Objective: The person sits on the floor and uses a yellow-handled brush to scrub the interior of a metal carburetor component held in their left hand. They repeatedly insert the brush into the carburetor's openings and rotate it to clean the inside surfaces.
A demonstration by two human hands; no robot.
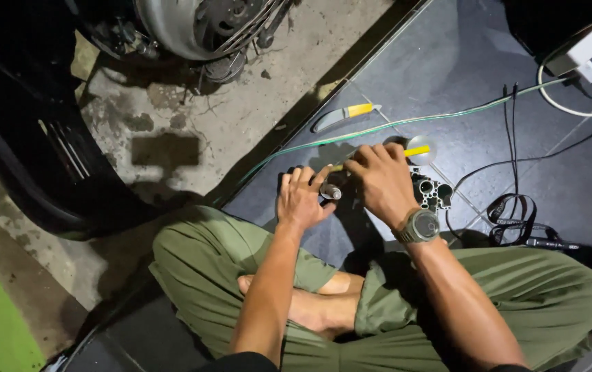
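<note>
I sit cross-legged on a dark tiled floor. My left hand grips a small silvery cylindrical metal part between fingers and thumb. My right hand, with a green watch on its wrist, rests over the same part and holds a thin yellow-handled tool that pokes out past the fingers. A dark metal block with round bores lies just right of my right hand. What the tool's tip touches is hidden under my fingers.
A yellow-handled knife lies on the tiles ahead. A green wire and black cables cross the floor; a black strap lies at right. A white cable and plug sit top right. A vehicle wheel stands on the concrete.
</note>
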